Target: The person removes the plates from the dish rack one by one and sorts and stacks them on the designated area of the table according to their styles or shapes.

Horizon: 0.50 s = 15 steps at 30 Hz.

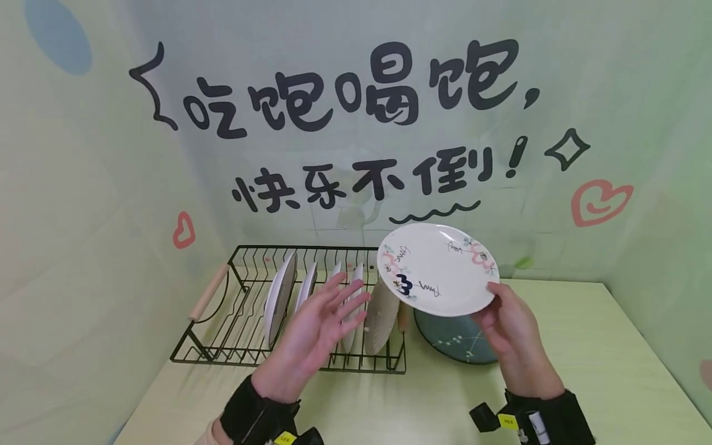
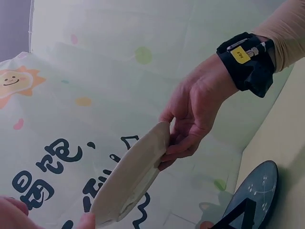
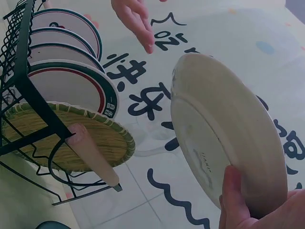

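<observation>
Left hand, fingers spread and gripping nothing, is at lower centre in front of the rack, whose upright plates and woven tray stand at centre left. Just right of centre, the white plate is held up, tilted, its right rim pinched by the right hand. It looks like glazed ceramic: probably stiff, slippery, breakable, weighty for one pinch, best taken by opposite rims. Rack wires could chip its left edge; more room for moving shows over the bench at right.
</observation>
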Each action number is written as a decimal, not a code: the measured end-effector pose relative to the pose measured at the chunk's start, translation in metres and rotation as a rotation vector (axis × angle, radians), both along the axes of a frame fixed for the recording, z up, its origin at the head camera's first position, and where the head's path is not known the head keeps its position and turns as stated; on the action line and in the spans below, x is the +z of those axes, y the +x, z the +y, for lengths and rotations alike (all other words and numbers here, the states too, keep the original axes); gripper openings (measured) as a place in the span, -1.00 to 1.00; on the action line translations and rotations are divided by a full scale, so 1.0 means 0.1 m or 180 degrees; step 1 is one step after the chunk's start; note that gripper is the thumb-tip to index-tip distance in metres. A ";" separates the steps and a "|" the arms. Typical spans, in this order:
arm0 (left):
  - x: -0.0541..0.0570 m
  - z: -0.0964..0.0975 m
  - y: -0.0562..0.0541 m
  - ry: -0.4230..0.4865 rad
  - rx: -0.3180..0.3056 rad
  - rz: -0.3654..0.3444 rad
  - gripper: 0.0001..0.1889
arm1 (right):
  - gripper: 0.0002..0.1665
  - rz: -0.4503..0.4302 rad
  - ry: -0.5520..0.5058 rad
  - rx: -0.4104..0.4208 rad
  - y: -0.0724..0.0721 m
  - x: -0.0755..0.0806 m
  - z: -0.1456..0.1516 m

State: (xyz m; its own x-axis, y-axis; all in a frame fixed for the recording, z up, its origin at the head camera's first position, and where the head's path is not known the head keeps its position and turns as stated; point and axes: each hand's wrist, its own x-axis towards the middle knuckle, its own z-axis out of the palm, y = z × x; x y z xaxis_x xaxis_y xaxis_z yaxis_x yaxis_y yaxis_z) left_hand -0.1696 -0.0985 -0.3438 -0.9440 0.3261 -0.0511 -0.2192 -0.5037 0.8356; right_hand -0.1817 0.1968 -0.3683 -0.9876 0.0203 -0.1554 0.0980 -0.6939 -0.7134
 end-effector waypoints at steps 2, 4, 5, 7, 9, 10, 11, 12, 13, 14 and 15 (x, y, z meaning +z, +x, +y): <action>0.01 -0.03 0.00 -0.0085 0.0087 0.0067 -0.48 | -0.52 0.0018 -0.0066 -0.0099 0.01 -0.03 0.03; 0.02 -0.06 0.00 -0.0281 0.0228 0.0183 -0.50 | -0.44 0.0060 -0.0093 -0.0157 0.03 -0.06 0.06; 0.02 -0.09 0.00 -0.0391 0.0304 0.0258 -0.50 | -0.40 0.0077 -0.0102 -0.0186 0.03 -0.07 0.08; 0.03 -0.15 -0.01 -0.0651 0.0473 0.0450 -0.49 | -0.33 0.0088 -0.0081 -0.0220 0.03 -0.11 0.11; 0.03 -0.24 -0.04 -0.1008 0.0643 0.0710 -0.47 | -0.30 0.0085 -0.0052 -0.0258 0.02 -0.14 0.14; 0.04 -0.29 -0.06 -0.1201 0.0722 0.0867 -0.46 | -0.30 0.0086 -0.0038 -0.0272 0.02 -0.17 0.15; 0.04 -0.34 -0.09 -0.1409 0.0809 0.1014 -0.45 | -0.30 0.0079 -0.0031 -0.0293 0.02 -0.19 0.16; 0.04 -0.40 -0.12 -0.1615 0.0903 0.1144 -0.45 | -0.30 0.0074 -0.0012 -0.0316 0.02 -0.20 0.17; 0.05 -0.47 -0.16 -0.1826 0.1010 0.1227 -0.44 | -0.31 0.0067 -0.0016 -0.0336 0.02 -0.22 0.18; 0.06 -0.55 -0.22 -0.1990 0.1121 0.1286 -0.44 | -0.32 0.0046 -0.0016 -0.0366 0.01 -0.24 0.18; 0.06 -0.63 -0.27 -0.2117 0.1219 0.1289 -0.44 | -0.32 0.0028 -0.0036 -0.0394 0.01 -0.26 0.19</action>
